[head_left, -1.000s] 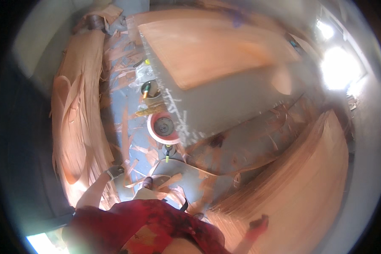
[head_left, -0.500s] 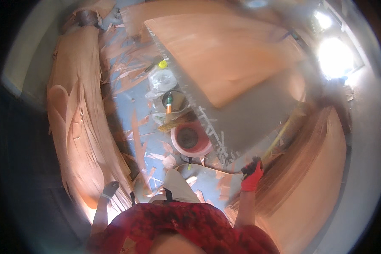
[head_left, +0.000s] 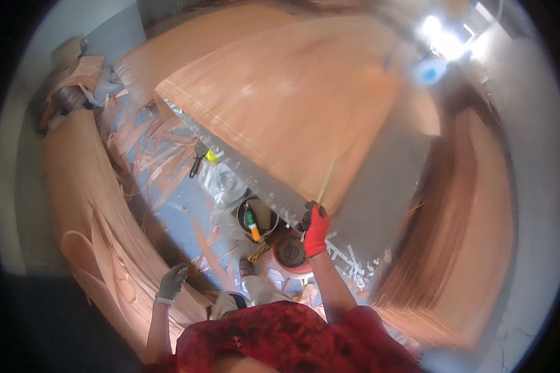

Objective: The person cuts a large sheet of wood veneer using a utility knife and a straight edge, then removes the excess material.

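Thin yellow stick slants over wood sheets at the head view's upper centre, held near its lower end by the red-gloved right hand; lower left, the grey-gloved left hand is near a veneer stack, grip impossible to tell.

Between the left veneer stack and the grey worktop, a floor lane is left open, though it is littered with torn scraps and narrowed by a plastic bag, a round container and a pinkish bucket. Above the broad sheets, passage is crossed by a thin yellowish strip gripped by the right hand.
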`<state>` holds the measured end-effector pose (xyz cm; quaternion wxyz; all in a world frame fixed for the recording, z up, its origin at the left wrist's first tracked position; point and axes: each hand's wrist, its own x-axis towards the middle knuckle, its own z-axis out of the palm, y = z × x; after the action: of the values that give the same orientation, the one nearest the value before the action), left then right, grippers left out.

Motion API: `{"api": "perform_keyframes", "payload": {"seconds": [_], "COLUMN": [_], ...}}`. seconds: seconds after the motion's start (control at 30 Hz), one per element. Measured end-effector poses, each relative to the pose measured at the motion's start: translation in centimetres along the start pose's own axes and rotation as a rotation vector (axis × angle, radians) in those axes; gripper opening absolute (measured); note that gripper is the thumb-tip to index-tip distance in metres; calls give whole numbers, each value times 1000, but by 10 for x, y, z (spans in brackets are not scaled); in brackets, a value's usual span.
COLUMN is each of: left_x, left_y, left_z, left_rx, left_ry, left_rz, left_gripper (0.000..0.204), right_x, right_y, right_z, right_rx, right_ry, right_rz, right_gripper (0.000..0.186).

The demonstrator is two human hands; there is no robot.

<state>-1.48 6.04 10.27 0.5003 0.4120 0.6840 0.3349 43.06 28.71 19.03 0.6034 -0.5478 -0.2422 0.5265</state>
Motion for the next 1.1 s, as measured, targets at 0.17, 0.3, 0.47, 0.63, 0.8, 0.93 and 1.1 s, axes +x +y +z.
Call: {"api": "perform_keyframes", "payload": {"seconds": [0.17, 0.3, 0.47, 0.63, 0.8, 0.93, 1.1], "left_x": [69, 150, 262, 397, 472, 501, 511], "left_y": [39, 121, 205, 242, 311, 346, 349], "left_z": [-28, -37, -37, -31, -8, 11, 35], "left_rx": [259, 324, 263, 369, 285, 378, 403], "left_ry": [-51, -193, -357, -484, -438, -458, -491], "left_rz": [170, 268, 425, 655, 792, 899, 964], "left_gripper": [26, 29, 28, 31, 30, 37, 39], "right_x": [39, 52, 102, 145, 149, 160, 209], "right_y": [-10, -5, 33, 58, 52, 35, 26], "right_z": [46, 101, 185, 242, 267, 259, 98], "right_rx": [13, 38, 69, -55, -449, -428, -800], "right_ry": [33, 68, 123, 166, 100, 179, 870], "right_rz": [60, 45, 68, 98, 36, 162, -312], "right_gripper": [26, 26, 21, 21, 45, 59, 65]}}
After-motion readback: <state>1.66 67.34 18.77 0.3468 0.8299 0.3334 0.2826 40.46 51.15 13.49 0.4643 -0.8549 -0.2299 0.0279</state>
